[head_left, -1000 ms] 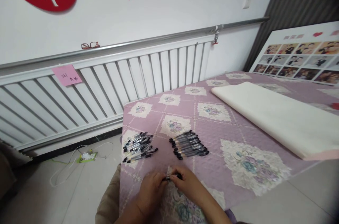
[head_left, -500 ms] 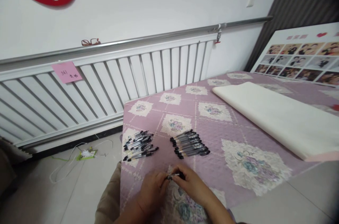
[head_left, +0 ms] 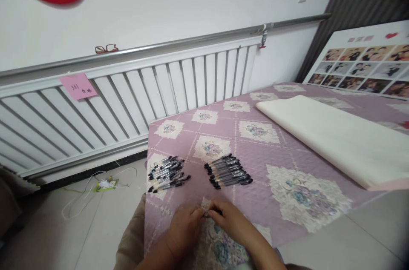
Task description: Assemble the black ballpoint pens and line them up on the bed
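Near the table's front edge my left hand [head_left: 184, 224] and my right hand [head_left: 227, 218] meet, both closed on one pen [head_left: 206, 214]. Only a short piece of the pen shows between the fingers, with a dark end at the right fingers. Beyond my left hand lies a loose pile of clear pens with black caps [head_left: 168, 174]. A neater row of similar pens [head_left: 228, 172] lies beyond my right hand, side by side.
A lilac flowered cloth [head_left: 255, 155] covers the table. A folded cream sheet [head_left: 332, 138] lies to the right, with a photo board [head_left: 361, 63] behind it. Along the wall runs a white radiator [head_left: 134, 99]. A power strip [head_left: 105, 185] with cables is on the floor.
My hands have drawn closer together, and less of the pen shows between them. The two groups of pens lie as before. The view has shifted slightly.
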The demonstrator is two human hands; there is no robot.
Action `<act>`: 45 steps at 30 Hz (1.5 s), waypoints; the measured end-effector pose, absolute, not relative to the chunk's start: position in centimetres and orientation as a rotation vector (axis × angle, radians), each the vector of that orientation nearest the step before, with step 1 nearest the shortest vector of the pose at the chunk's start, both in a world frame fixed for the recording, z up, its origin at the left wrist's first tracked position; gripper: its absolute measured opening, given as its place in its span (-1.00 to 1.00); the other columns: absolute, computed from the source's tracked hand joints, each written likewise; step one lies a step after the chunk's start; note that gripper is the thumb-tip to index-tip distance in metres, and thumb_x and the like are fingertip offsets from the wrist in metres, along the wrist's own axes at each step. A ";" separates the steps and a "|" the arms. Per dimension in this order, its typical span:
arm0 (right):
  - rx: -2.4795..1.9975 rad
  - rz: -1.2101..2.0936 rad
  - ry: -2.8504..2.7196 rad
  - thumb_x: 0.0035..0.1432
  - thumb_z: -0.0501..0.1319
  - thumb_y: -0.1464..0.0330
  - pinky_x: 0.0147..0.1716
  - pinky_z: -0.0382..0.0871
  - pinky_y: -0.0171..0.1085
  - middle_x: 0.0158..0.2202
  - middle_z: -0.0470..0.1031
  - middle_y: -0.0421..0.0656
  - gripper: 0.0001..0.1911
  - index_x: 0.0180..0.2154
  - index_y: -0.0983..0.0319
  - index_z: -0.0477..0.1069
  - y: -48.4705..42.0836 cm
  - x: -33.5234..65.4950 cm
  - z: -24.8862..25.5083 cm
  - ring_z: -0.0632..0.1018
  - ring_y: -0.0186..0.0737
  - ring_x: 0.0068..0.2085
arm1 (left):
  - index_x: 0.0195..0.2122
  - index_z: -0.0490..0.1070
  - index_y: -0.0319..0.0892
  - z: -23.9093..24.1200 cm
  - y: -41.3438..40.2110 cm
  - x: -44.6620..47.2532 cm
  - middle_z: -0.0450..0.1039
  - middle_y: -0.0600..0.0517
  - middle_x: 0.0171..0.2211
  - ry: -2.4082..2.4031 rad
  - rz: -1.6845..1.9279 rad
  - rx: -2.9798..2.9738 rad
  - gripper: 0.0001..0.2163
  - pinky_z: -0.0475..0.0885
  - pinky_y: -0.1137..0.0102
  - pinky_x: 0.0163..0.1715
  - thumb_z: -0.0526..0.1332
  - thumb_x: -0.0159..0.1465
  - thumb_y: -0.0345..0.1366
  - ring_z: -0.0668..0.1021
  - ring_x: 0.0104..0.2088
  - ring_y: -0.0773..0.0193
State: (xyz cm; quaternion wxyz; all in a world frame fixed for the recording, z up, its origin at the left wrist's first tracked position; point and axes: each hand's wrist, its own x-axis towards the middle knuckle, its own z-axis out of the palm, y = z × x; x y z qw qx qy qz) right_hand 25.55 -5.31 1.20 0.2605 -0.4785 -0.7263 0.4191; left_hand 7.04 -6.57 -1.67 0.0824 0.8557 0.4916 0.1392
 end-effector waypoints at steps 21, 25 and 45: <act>-1.279 1.178 -1.911 0.14 0.14 0.32 -0.28 0.28 -0.30 -0.33 0.53 -0.19 -0.86 -0.30 0.20 0.44 -5.4 25.8 1.5 0.49 -0.20 -0.26 | -0.22 0.46 -0.11 -1.4 -6.6 6.8 0.50 0.00 -0.35 1.449 0.493 2.483 -0.78 0.39 0.38 -0.31 0.02 0.26 -0.35 0.52 -0.33 0.19; -1.217 1.097 -2.050 0.21 0.08 0.30 -0.29 0.28 -0.29 -0.33 0.54 -0.19 -0.79 -0.32 0.18 0.47 -5.4 26.1 1.6 0.49 -0.19 -0.28 | -0.23 0.45 -0.10 -1.4 -6.6 6.8 0.51 0.02 -0.35 1.422 0.422 2.478 -0.79 0.39 0.41 -0.33 0.02 0.25 -0.35 0.53 -0.35 0.22; -1.321 1.060 -1.844 0.10 0.19 0.31 -0.12 0.32 -0.23 -0.13 0.51 -0.14 -0.70 -0.08 0.17 0.37 -5.6 26.5 1.3 0.49 -0.13 -0.13 | -0.19 0.45 -0.09 -1.8 -6.0 6.6 0.51 0.03 -0.35 1.381 0.552 2.405 -0.78 0.38 0.40 -0.29 0.02 0.28 -0.31 0.51 -0.33 0.24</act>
